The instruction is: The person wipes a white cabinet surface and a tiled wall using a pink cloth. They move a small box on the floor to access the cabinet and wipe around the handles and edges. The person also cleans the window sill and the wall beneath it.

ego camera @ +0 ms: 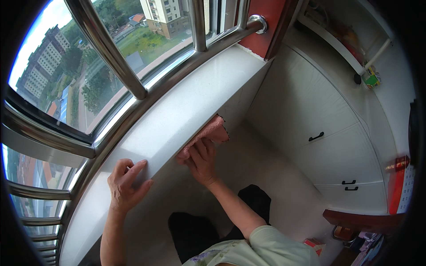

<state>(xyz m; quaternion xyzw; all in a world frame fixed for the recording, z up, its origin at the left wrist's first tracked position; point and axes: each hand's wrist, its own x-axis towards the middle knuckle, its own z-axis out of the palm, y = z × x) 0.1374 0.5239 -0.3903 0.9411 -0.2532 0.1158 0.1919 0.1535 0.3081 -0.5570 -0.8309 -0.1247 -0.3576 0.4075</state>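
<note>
A white stone windowsill runs diagonally in front of me. My left hand rests on it near the front edge, fingers bent and apart, with nothing in it. Below that edge, farther along to the right, my right hand presses a folded pink cloth against the sill's front face. The cloth has a dark stitched border. Its fingers partly cover the lower part of the cloth.
Stainless steel bars and a rail stand along the window side. White cabinets with black handles line the right. A dark red wooden shelf edge juts out at lower right, above several stored items.
</note>
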